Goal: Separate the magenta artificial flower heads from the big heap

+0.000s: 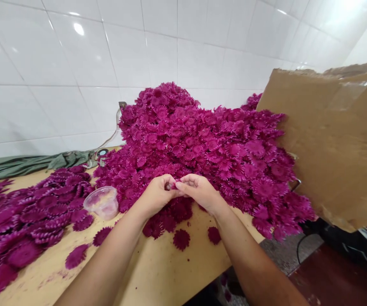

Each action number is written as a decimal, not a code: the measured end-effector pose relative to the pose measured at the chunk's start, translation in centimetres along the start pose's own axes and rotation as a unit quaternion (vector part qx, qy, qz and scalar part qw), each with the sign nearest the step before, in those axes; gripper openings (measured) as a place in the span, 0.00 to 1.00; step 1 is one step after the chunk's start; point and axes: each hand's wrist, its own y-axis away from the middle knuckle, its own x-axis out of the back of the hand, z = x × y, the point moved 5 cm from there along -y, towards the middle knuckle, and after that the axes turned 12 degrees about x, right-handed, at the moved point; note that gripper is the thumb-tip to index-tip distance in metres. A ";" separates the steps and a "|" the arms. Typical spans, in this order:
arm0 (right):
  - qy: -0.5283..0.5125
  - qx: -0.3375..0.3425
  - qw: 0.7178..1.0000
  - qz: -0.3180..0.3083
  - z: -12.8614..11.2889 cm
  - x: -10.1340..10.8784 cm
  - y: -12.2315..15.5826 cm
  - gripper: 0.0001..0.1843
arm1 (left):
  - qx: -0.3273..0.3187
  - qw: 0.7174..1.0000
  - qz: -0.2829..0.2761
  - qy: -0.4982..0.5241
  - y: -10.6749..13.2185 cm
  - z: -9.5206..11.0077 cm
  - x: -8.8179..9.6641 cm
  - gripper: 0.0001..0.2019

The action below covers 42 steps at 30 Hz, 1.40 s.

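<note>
Pinching a small magenta piece [176, 184] between their fingertips, the left hand [157, 194] and right hand [200, 192] meet over the near side of the big flower heap [183, 136] on the worktop [160, 272]. Fingers hide most of the piece — its shape is unclear. Too hard a pull could tear it. The left forearm [116, 250], swinging left, could tip the clear tub [102, 205]; the steep heap, apparently overhanging the worktop's right edge, might shed flowers if bumped.
</note>
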 end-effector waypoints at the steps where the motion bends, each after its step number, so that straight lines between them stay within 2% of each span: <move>1: 0.022 0.017 1.000 -0.004 -0.2 0.1 0.0 0.14 | 0.007 1.000 -0.029 -0.008 0.1 0.1 -0.2 0.10; 2: 0.043 0.035 0.998 -0.009 -0.4 0.1 0.0 0.13 | 0.011 0.999 -0.051 -0.015 0.2 0.2 -0.3 0.08; 4: 0.058 0.063 0.996 -0.019 -0.7 0.1 -0.1 0.12 | 0.007 0.998 -0.058 -0.015 0.3 0.7 -0.3 0.05; 8: 0.017 0.073 0.997 0.001 -0.8 0.5 -0.3 0.13 | 0.010 0.999 -0.010 0.053 0.1 1.4 0.5 0.05; 11: 0.016 0.069 0.997 0.003 -0.5 0.5 -0.3 0.15 | 0.032 0.992 0.024 0.123 -0.1 1.3 1.2 0.08; 14: 0.025 0.094 0.995 -0.002 -0.7 0.0 -0.2 0.16 | 0.039 0.986 0.050 0.153 -0.7 1.1 1.5 0.10; 16: 0.055 0.120 0.991 0.000 -1.3 -0.3 0.0 0.15 | 0.036 0.982 0.109 0.153 -1.3 1.1 2.2 0.09; 20: 0.131 0.158 0.978 0.031 -2.7 0.7 1.1 0.17 | 0.028 0.942 0.305 0.134 -2.1 0.8 5.7 0.04; 22: 0.137 0.152 0.978 0.049 -2.7 1.9 1.6 0.15 | 0.022 0.929 0.347 0.122 -2.4 0.4 7.1 0.03; 24: 0.130 0.133 0.981 0.061 -2.1 2.9 1.8 0.11 | -0.005 0.939 0.340 0.049 -2.8 0.4 7.4 0.04; 26: 0.121 0.110 0.984 0.075 -1.3 3.7 1.6 0.08 | -0.047 0.946 0.317 -0.059 -2.9 0.6 6.6 0.08; 28: 0.114 0.097 0.984 0.096 -0.7 4.1 1.3 0.09 | -0.090 0.929 0.326 -0.148 -2.3 1.0 5.5 0.14; 30: 0.103 0.089 0.984 0.113 -0.4 4.3 1.1 0.10 | -0.136 0.905 0.350 -0.198 -1.3 1.7 4.3 0.18; 31: 0.100 0.084 0.984 0.118 -0.3 4.3 1.0 0.10 | -0.160 0.901 0.342 -0.214 -0.8 2.1 3.6 0.18; 33: 0.101 0.072 0.985 0.124 -0.3 4.2 1.0 0.13 | -0.196 0.913 0.277 -0.229 0.1 2.8 1.8 0.14; 36: 0.123 0.080 0.981 0.128 -0.4 4.0 1.0 0.17 | -0.202 0.942 0.160 -0.217 1.0 2.9 -0.8 0.08; 38: 0.124 0.084 0.980 0.128 -0.5 3.7 0.9 0.19 | -0.193 0.955 0.121 -0.192 1.3 2.7 -2.1 0.08; 42: 0.062 0.051 0.988 0.131 0.1 3.2 0.4 0.27 | -0.164 0.975 0.085 -0.123 0.9 2.1 -3.5 0.09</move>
